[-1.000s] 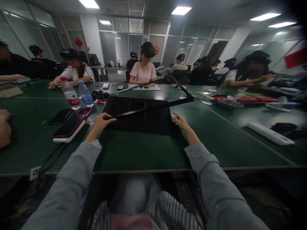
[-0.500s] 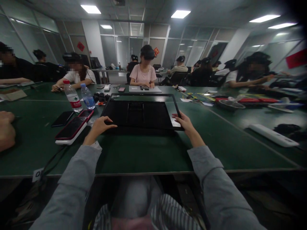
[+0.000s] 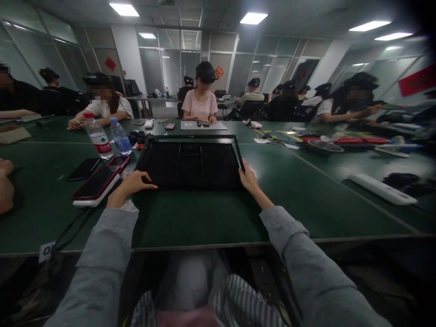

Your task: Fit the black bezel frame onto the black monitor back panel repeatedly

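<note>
Black frame (image 3: 204, 136): our left hand (image 3: 134, 182) and right hand (image 3: 250, 179) grip its near corners, likely keeping it level over the black panel (image 3: 158, 160).

Matte grey fabric wraps the left sleeve (image 3: 100, 254) and right sleeve (image 3: 303, 250), creased and turned back in wide cuffs; paler cloth peeks from the left cuff (image 3: 129, 206). Below show a dark-and-light striped garment (image 3: 247, 299), pink cloth (image 3: 189, 316) and greyish legwear (image 3: 189, 277).

Dim rm, lit from above by white rect. ceiling panels (image 3: 254, 18); soft glare on glossy dark-green surface (image 3: 200, 218); R edge blurry/stretched, top-R corner black.
</note>
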Tool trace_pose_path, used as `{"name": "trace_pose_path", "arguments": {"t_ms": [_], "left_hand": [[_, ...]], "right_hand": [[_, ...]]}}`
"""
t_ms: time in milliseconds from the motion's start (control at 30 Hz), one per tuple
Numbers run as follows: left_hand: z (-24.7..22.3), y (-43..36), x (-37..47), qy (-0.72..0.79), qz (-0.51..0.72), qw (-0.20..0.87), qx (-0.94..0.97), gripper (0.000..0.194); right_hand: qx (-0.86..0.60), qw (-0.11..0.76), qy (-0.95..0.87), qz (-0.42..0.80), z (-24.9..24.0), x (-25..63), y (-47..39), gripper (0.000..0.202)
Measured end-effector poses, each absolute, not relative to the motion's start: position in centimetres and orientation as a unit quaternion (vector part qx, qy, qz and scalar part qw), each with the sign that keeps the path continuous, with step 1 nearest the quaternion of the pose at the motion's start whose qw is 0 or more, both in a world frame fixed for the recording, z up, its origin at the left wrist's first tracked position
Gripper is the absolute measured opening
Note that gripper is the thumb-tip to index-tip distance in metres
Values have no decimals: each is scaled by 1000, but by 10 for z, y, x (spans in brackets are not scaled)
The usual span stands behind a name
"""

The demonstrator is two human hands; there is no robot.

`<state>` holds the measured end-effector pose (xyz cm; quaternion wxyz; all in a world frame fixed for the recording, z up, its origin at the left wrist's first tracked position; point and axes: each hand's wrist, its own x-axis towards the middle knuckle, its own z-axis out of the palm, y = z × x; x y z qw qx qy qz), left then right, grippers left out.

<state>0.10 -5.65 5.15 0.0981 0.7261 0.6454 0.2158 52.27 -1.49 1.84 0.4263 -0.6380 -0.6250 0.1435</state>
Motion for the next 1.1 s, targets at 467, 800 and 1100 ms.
{"name": "trace_pose_path", "arguments": {"t_ms": [467, 800, 1100], "left_hand": [[40, -46, -5, 711, 290, -54, 638, 47], [20, -39, -15, 773, 295, 23, 561, 47], [24, -33, -14, 771, 339, 68, 534, 44]], "right_hand": [[-595, 467, -639, 140, -3, 533, 1, 68], [-599, 474, -632, 133, -6, 536, 1, 66], [-612, 476, -601, 196, 0, 533, 2, 69]]}}
